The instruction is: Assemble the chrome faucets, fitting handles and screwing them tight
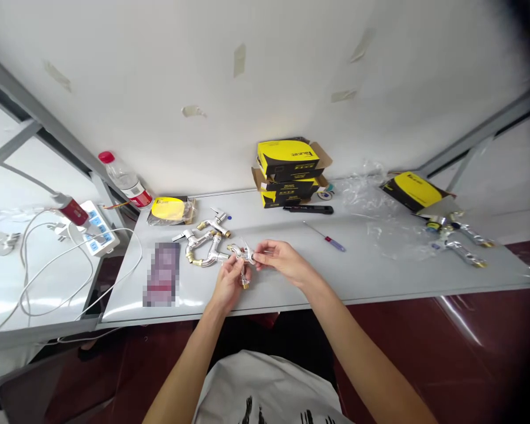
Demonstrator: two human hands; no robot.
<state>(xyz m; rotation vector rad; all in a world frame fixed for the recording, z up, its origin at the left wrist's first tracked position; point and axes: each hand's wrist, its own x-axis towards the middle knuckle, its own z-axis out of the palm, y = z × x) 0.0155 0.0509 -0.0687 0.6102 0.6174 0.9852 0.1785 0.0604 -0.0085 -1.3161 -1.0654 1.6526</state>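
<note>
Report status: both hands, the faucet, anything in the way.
Left hand gripping chrome faucet. Right hand fingering its upper end. Chrome faucets lying close by on the left; screwdriver off to the right.

Pixelated flat object (161, 275), held faucet (245, 283) part-hidden by fingers (235, 267), forearms (357, 347) cut off at bottom

open tabletop (371, 280) front right; stacked boxes (288, 158) block centre back.
</note>
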